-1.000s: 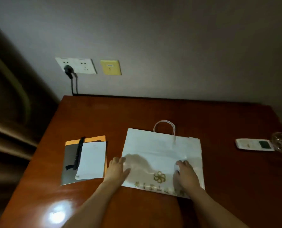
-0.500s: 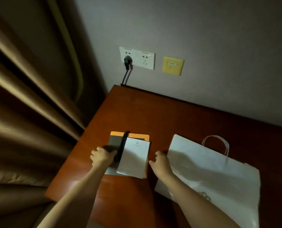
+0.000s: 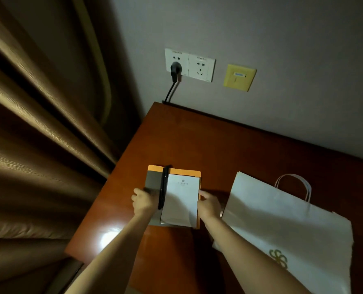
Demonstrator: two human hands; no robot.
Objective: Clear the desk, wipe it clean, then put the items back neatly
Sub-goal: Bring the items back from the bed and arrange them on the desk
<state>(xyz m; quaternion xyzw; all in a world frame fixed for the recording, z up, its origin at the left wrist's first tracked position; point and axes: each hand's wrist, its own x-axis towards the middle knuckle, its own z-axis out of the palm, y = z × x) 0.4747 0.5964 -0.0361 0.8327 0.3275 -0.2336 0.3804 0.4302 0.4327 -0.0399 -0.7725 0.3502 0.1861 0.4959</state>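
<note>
Nearest, two bare forearms reaching up from the bottom edge over the reddish-brown bench point(image 3: 197, 145), a bright glare spot on the wood just left of the left forearm. Left hand point(image 3: 143, 201) at the left edge of the stack, fingers curled over the grey folder point(image 3: 152, 180), gripping it beside the black pen point(image 3: 163, 187). Right hand point(image 3: 209, 203) at the stack's right edge, fingers point(image 3: 201, 193) pressed against the side of the white sheet point(image 3: 181, 200) and the orange envelope point(image 3: 184, 172) under it; whether curled round the edge or merely pushing, cannot tell.

Stack itself lying flat near the bench's left side: orange envelope at the bottom, grey folder on its left half, white sheet with a small printed mark on the right half, pen lying lengthwise between folder and sheet, pointing away.

Just right of the stack, apart from it, a white paper bag point(image 3: 282, 219) lying flat, gold emblem near its lower end, loop handle point(image 3: 293, 185) toward the far side.

Left of the bench, brown curtain point(image 3: 38, 134) in heavy folds.

Farthest, grey wall with a white double socket point(image 3: 190, 64), a black plug point(image 3: 176, 67) in its left half, cord dropping behind the bench's back edge. Right of the socket, a yellow wall plate point(image 3: 239, 77).
</note>
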